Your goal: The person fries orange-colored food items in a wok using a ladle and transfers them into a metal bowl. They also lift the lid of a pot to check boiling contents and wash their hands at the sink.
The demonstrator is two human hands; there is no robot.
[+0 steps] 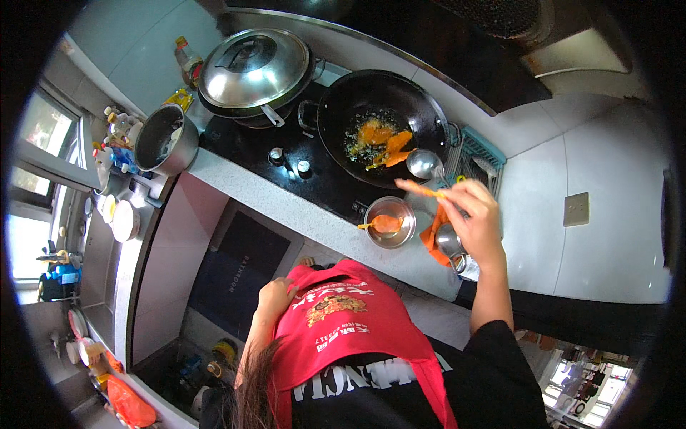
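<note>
My right hand grips a small piece of orange food on a stick, held above the counter just beyond a steel bowl. In that bowl lies another orange piece with a yellow stick end over the rim. Orange pieces fry in bubbling oil in a black wok, and a metal ladle rests at the wok's near right side. My left hand lies against the red apron; whether its fingers grip the cloth is unclear.
A lidded pan stands on the hob left of the wok. A deep pot sits at the counter's left corner. An orange cloth and a metal vessel are by my right hand. A teal rack stands behind.
</note>
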